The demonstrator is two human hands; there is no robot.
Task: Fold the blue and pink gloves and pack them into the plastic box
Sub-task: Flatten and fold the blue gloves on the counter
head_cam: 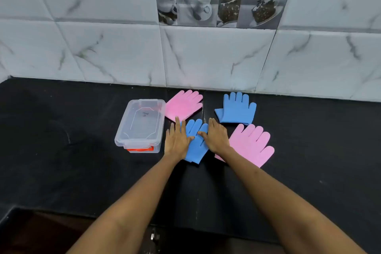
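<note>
Several gloves lie flat on the black counter [61, 161]. A blue glove [194, 146] is in the middle, and both my hands rest flat on it: my left hand [177, 140] on its left edge, my right hand [216, 136] on its right edge, fingers spread. A pink glove [183, 105] lies behind it, a second blue glove [237, 109] at the back right, and a second pink glove [251, 144] to the right, partly under my right wrist. The clear plastic box [141, 123] stands to the left with its lid on.
A marble-tiled wall [206, 53] rises right behind the gloves. The box has an orange latch [140, 149] at its near end. The counter's front edge [123, 218] runs below my forearms.
</note>
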